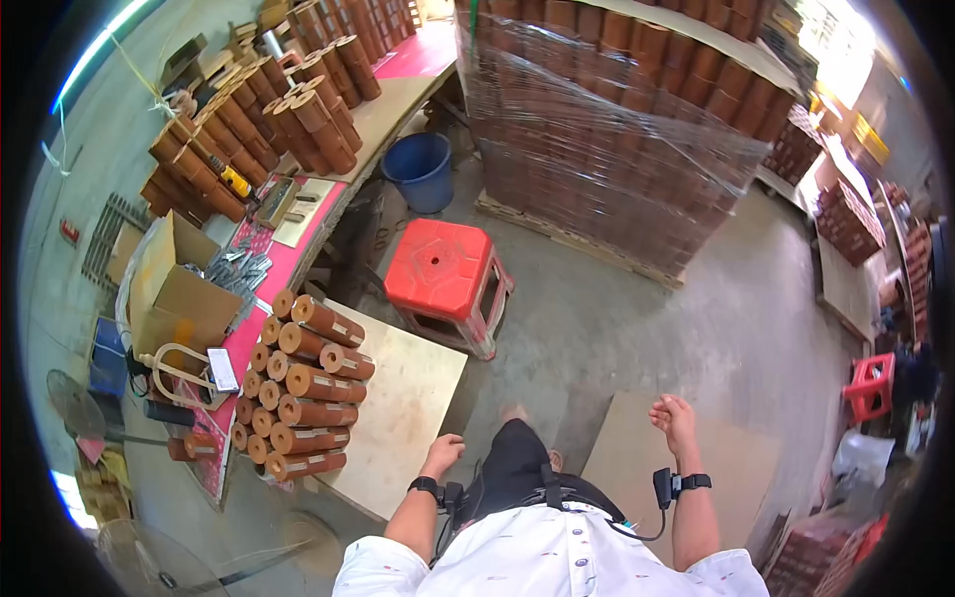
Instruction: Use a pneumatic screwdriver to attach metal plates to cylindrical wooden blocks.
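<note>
My left hand hangs at my side with its fingers loosely curled in; nothing shows in it. Nearest to it is a pale wooden board, a little to its left. On that board's left part lies a stack of brown wooden cylinders, several with a round hole in the end. My right hand is raised a little in front of me, its fingers curled in, and I see nothing in them. Below it a flat brown sheet lies on the floor. Neither hand touches anything.
A red plastic stool stands ahead, a blue bucket behind it. Film-wrapped cylinders rise on a pallet. The left bench holds upright cylinders, a cardboard box and metal pieces. A fan stands lower left.
</note>
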Available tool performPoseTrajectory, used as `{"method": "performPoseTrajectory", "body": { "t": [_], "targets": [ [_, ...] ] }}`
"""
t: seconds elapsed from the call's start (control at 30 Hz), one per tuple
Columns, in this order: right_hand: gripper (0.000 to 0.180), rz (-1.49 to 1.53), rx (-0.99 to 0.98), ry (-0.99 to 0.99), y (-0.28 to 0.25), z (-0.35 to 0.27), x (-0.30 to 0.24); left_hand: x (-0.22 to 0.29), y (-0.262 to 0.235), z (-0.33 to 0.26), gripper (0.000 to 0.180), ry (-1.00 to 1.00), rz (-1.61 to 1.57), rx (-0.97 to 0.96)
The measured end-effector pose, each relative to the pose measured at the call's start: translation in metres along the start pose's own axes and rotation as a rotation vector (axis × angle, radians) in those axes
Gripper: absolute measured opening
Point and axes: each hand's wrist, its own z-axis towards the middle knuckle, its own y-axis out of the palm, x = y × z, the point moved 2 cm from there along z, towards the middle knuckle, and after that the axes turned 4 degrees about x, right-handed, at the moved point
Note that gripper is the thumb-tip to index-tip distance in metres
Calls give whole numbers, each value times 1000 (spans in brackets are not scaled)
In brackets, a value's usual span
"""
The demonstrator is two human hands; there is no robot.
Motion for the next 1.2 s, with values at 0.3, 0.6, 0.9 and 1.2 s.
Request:
{"method": "performPoseTrajectory", "body": {
  "t": [0.3,0.6,0.9,1.2],
  "targets": [
    [22,-229,-108,-55,130,172,-182,139,35,149,33,-132,-270,28],
    [23,-574,-434,-130,312,279,-306,236,34,221,45,-244,-757,212],
    [24,-831,-890,-366,478,352,-374,299,95,278,88,-429,-1694,485],
    [23,-981,-1018,-342,537,390,-356,282,147,375,94,-293,-2505,927]
  ]
}}
